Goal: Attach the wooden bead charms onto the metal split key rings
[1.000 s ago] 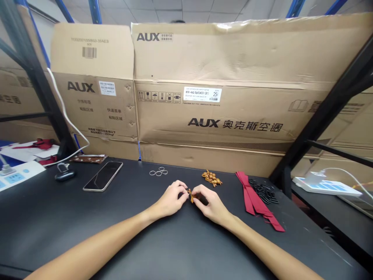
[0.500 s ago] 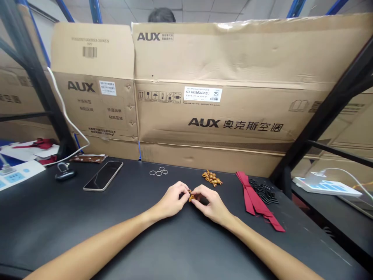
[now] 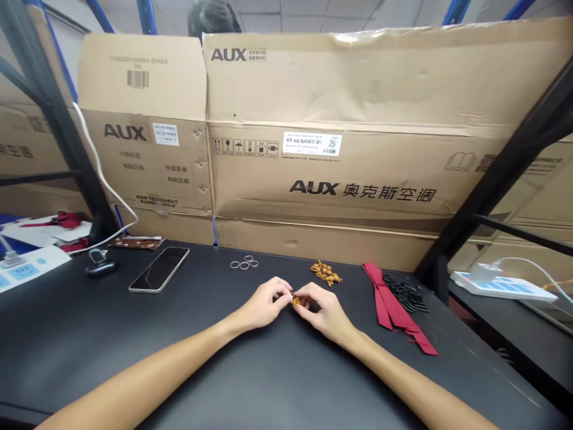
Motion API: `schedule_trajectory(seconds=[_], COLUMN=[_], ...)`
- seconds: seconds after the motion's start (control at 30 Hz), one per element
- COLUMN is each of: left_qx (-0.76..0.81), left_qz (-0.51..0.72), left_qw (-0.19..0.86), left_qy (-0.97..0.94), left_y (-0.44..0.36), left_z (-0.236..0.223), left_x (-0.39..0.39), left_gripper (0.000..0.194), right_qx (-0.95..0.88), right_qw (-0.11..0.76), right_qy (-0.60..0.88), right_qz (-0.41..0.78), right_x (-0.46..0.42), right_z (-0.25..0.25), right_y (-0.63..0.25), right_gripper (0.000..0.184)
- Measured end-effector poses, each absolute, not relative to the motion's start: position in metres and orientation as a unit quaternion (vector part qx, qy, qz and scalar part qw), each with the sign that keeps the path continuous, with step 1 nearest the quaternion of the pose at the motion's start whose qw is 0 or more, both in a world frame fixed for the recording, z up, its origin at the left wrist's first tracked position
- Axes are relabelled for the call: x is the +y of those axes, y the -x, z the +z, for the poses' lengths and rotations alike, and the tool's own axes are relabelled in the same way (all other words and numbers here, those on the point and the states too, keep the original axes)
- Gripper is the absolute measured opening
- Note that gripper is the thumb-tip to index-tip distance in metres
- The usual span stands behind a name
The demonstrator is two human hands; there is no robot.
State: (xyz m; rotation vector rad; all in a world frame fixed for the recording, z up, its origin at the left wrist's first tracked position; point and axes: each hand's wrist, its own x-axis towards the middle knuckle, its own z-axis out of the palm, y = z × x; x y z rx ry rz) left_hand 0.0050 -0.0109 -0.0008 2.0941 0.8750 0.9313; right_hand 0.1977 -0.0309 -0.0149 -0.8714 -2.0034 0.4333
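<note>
Head view: at twelve o'clock over the counter [image 3: 282, 382], the right hand [image 3: 326, 310] is pinching a brown charm [image 3: 296, 301]; the left hand [image 3: 267, 304], grip unclear, is now hiding more of it, suggesting closer work.

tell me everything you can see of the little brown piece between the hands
The little brown piece is golden-brown, possibly wood or plastic; most of its shape and tilt is hidden. The right hand pinches it; the left hand, pinched shut, meets its left edge. Whether it touches the black table is unclear.
</note>
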Motion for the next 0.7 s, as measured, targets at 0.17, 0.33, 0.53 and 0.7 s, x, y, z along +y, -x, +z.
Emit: schedule_trajectory(seconds=[0.17, 0.33, 0.53, 0.7], left_qx=[0.312, 0.296, 0.322, 0.312], left_qz=[0.336, 0.301, 0.281, 0.280], left_qw=[0.322, 0.283, 0.176, 0.141], left_qy=[-0.828, -0.862, -0.887, -0.897], left_y=[-0.001, 0.004, 0.006, 0.007], left_z=[0.004, 0.007, -0.001, -0.003], left_x=[-0.010, -0.014, -0.014, -0.012], left_gripper=[0.019, 0.016, 0.018, 0.021], right_qx=[-0.810, -0.811, -0.828, -0.845], right_qw=[0.418, 0.402, 0.397, 0.395], right_qy=[0.382, 0.404, 0.370, 0.328], right_qz=[0.153, 0.132, 0.139, 0.147], right_x=[-0.030, -0.027, -0.028, -0.030], right_z=[-0.016, -0.019, -0.020, -0.019], right_y=[-0.199, -0.202, -0.203, -0.202], right_gripper=[0.011, 0.014, 0.015, 0.017])
